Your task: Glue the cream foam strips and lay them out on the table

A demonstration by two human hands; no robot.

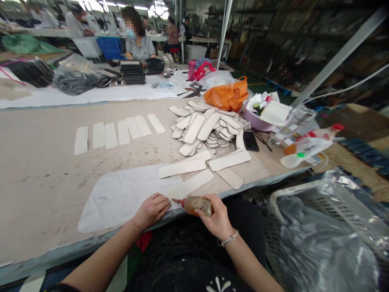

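My right hand [218, 217] is wrapped round a glue bottle [194, 205] with amber contents and a red nozzle. The bottle lies tilted almost flat, its nozzle pointing left at the near end of a long cream pad [194, 183]. At that same end, the bent fingers of my left hand [152, 211] are closed on the pad's edge; the thumb is partly hidden. Beneath pad and hand spreads a white cloth [121, 198]. More long pads, one being a cream pad [182, 168], lie just beyond. Behind them is a heap of pads [206, 125].
A row of pads [123, 132] lies at the left on the table [39, 162]. Toward the right are a phone [251, 141], an orange bag [227, 96] and a purple basin [258, 121]. A plastic crate [304, 194] stands by my right side. A co-worker [139, 44] sits across.
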